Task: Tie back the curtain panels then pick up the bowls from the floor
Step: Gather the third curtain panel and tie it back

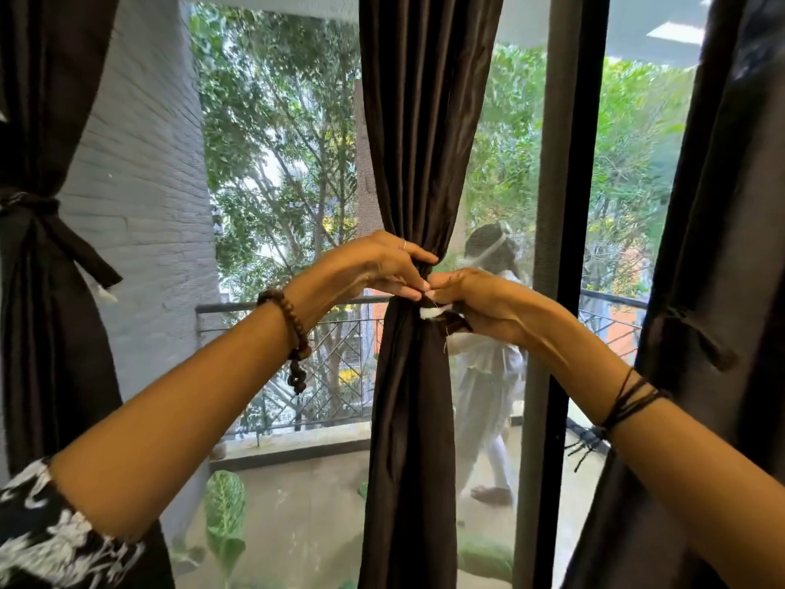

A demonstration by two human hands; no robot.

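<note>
A dark brown middle curtain panel (418, 142) hangs in front of the window, cinched at its waist. My left hand (374, 265) reaches in from the left and pinches the dark tie-back strip (452, 320) at the cinch. My right hand (475, 303) grips the strip's end, which has a white tip, just right of the cinch. The left curtain panel (38, 121) is tied back with a knotted dark strip (63, 235). A right curtain panel (701, 248) hangs at the frame's edge with a dark strip hanging on it. No bowls are in view.
A black window frame post (560, 206) stands between the middle and right panels. Behind the glass are a balcony railing (297, 333), a grey brick wall (140, 184) and trees. A person's reflection shows in the glass right of the middle panel.
</note>
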